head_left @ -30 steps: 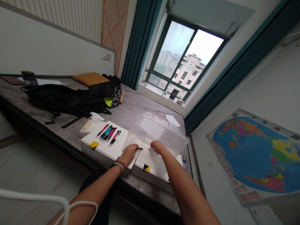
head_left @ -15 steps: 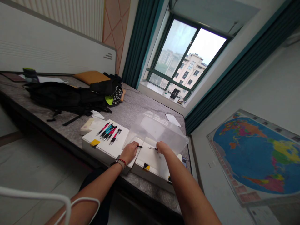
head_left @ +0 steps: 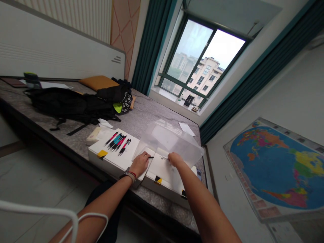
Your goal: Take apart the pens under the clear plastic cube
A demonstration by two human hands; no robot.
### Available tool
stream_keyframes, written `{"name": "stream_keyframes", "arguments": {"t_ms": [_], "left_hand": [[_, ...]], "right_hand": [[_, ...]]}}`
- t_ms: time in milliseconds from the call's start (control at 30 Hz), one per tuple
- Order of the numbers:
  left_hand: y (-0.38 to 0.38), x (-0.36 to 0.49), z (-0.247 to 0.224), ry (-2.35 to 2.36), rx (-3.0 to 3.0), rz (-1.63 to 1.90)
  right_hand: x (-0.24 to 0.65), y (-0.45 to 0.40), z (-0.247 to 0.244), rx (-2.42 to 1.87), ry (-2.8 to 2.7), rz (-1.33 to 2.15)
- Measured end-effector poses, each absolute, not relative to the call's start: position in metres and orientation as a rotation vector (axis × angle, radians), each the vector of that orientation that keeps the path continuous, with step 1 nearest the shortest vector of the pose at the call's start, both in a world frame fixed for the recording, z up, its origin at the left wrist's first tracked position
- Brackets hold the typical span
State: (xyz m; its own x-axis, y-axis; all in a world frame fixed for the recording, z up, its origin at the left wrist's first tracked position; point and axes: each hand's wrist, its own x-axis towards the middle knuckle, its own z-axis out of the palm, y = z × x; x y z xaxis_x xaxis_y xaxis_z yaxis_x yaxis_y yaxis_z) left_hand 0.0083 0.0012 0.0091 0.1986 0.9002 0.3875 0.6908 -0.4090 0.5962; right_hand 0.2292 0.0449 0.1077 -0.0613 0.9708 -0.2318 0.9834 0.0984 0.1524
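Observation:
My left hand (head_left: 140,163) is closed on a black pen piece (head_left: 151,157), whose short dark end sticks out toward the right. My right hand (head_left: 175,159), also closed, pinches a thin pen piece (head_left: 164,158) pointing left; its exact kind is too small to tell. A gap separates the two pieces. Both hands are low over white boxes, in front of a clear plastic container (head_left: 186,143) standing tilted. On the left white box (head_left: 97,148), several pens (head_left: 117,141) with pink, teal and black barrels lie side by side.
The right white box (head_left: 164,189) has yellow-and-black tape on its edge. A tissue pack (head_left: 95,134) lies beside the left box. Farther back are a black backpack (head_left: 68,104) and an orange cushion (head_left: 97,82). A white cable (head_left: 45,210) crosses the lower left.
Almost nothing differs. My right hand and its thin piece have shifted very slightly left; my left hand keeps its place and grip.

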Motion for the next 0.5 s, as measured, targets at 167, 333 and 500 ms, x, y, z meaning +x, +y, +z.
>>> {"name": "stream_keyframes", "arguments": {"t_ms": [167,333,500], "left_hand": [[0.001,0.008,0.011,1.488,2.215,1.011],[0.000,0.008,0.011,1.494,2.250,1.022],[0.000,0.007,0.011,1.450,2.261,1.038]], "right_hand": [[0.231,0.050,0.094,1.787,2.137,-0.012],[0.232,0.052,0.084,1.732,2.156,0.058],[0.234,0.051,0.079,1.713,2.175,0.092]]}}
